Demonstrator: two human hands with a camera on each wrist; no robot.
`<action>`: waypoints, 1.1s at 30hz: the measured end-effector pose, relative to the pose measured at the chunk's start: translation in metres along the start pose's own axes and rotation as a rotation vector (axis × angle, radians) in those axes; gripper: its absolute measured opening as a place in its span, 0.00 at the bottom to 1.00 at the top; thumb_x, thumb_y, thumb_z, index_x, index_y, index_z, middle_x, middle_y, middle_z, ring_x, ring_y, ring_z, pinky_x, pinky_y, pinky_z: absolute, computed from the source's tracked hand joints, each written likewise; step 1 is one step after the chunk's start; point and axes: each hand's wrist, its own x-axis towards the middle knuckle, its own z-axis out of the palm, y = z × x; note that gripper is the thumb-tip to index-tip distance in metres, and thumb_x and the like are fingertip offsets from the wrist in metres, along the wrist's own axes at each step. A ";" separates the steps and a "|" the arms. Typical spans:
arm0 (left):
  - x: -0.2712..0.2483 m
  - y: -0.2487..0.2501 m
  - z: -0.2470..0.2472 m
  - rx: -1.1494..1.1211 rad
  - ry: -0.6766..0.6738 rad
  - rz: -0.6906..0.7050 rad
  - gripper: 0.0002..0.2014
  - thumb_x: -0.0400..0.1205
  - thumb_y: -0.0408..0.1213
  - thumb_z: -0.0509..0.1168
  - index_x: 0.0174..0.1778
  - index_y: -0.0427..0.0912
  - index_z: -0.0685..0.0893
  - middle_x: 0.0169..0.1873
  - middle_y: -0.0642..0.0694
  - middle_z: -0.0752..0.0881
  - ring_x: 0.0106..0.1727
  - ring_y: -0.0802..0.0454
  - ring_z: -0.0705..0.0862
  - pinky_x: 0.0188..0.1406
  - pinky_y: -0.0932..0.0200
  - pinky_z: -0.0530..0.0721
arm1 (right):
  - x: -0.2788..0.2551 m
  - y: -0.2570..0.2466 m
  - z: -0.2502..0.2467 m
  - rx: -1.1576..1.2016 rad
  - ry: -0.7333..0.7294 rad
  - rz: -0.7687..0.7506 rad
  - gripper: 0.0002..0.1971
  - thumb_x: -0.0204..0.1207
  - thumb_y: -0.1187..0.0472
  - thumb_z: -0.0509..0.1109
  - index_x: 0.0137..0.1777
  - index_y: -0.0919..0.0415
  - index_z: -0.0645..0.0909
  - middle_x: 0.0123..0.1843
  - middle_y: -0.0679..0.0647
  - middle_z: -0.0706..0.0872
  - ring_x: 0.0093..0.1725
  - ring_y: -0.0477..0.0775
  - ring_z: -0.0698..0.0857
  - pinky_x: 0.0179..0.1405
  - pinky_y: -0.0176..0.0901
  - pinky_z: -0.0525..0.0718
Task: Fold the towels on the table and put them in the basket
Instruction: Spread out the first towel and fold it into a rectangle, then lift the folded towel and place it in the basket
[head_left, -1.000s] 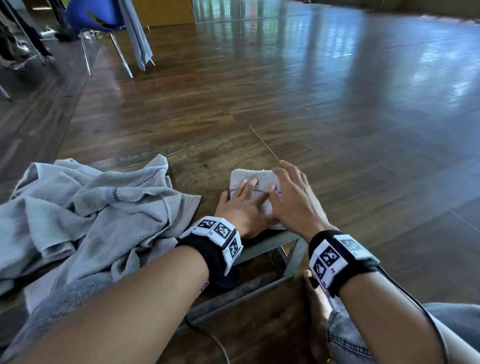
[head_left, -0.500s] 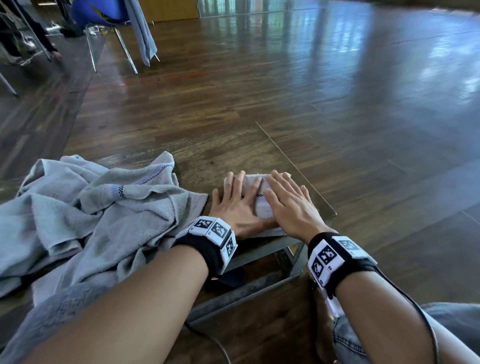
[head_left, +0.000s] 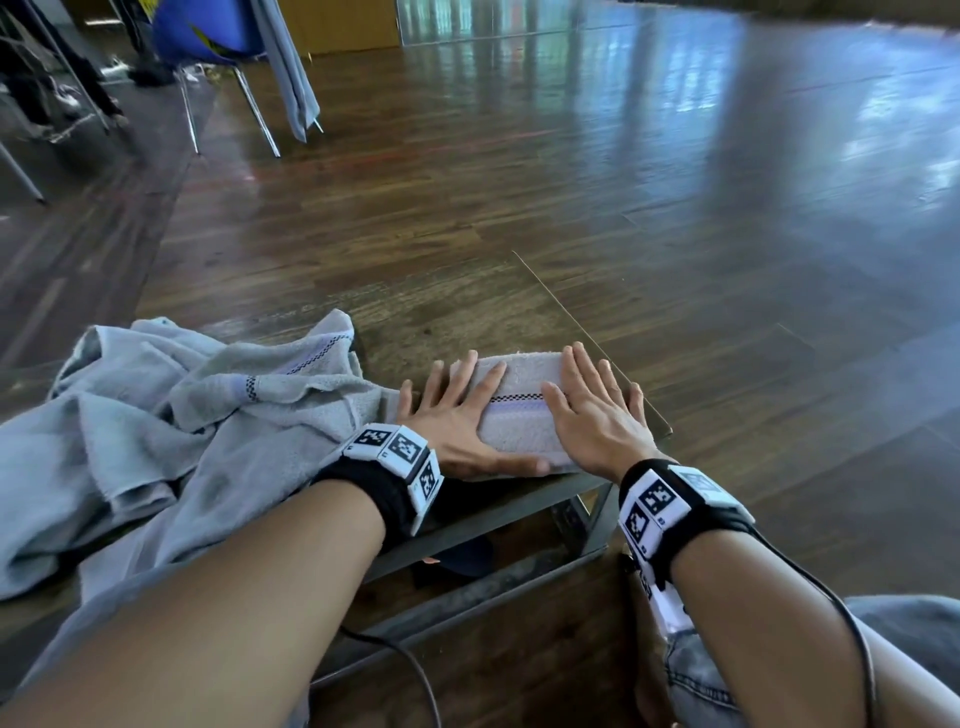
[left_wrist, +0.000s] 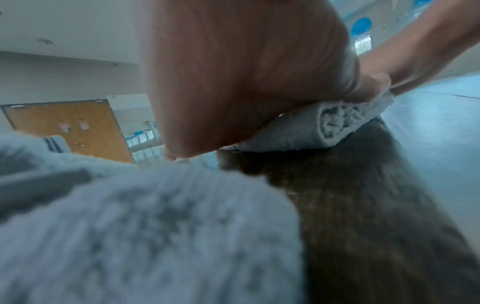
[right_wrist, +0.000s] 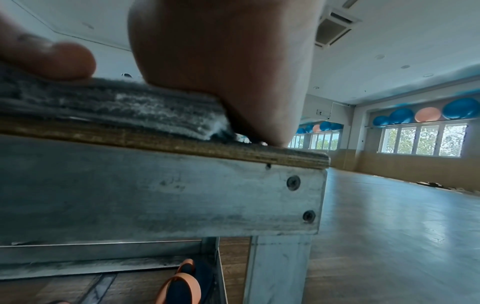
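Note:
A small grey folded towel (head_left: 522, 410) with a checked stripe lies at the near right corner of the low wooden table (head_left: 457, 312). My left hand (head_left: 457, 410) lies flat on its left end, fingers straight, thumb along the near edge. My right hand (head_left: 592, 410) lies flat on its right end, fingers spread. The left wrist view shows the folded towel (left_wrist: 319, 127) under the palm. In the right wrist view the towel's layered edge (right_wrist: 116, 107) sits at the table edge (right_wrist: 182, 144). No basket is in view.
A heap of unfolded grey towels (head_left: 171, 415) covers the table's left part, touching my left forearm. The table's metal frame (head_left: 519, 514) is below my wrists. A blue chair (head_left: 218, 31) with a cloth hung on it stands far left on the wooden floor.
Both hands have slid apart from the towel's middle to its ends, flattening it. The towel now lies as a wider rectangle with its stripe showing between the hands.

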 end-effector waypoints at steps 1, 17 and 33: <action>-0.002 -0.001 0.000 -0.009 0.001 -0.014 0.67 0.45 0.94 0.50 0.73 0.76 0.21 0.79 0.62 0.19 0.82 0.51 0.21 0.78 0.31 0.25 | -0.001 -0.001 0.001 -0.003 0.015 0.018 0.34 0.87 0.36 0.39 0.89 0.43 0.36 0.90 0.38 0.34 0.88 0.45 0.33 0.86 0.59 0.30; -0.024 0.010 -0.006 -0.220 0.238 -0.262 0.40 0.76 0.73 0.58 0.73 0.44 0.69 0.80 0.46 0.55 0.84 0.40 0.52 0.82 0.35 0.48 | -0.021 -0.004 0.007 0.002 0.033 0.058 0.36 0.87 0.36 0.43 0.90 0.44 0.35 0.92 0.44 0.38 0.89 0.48 0.34 0.86 0.58 0.31; -0.185 -0.024 -0.109 -1.137 0.749 -0.054 0.17 0.68 0.42 0.73 0.50 0.40 0.87 0.46 0.39 0.92 0.47 0.41 0.92 0.51 0.41 0.88 | -0.067 -0.166 -0.037 0.822 0.011 -0.230 0.23 0.88 0.37 0.52 0.72 0.51 0.53 0.53 0.37 0.67 0.61 0.52 0.80 0.57 0.42 0.76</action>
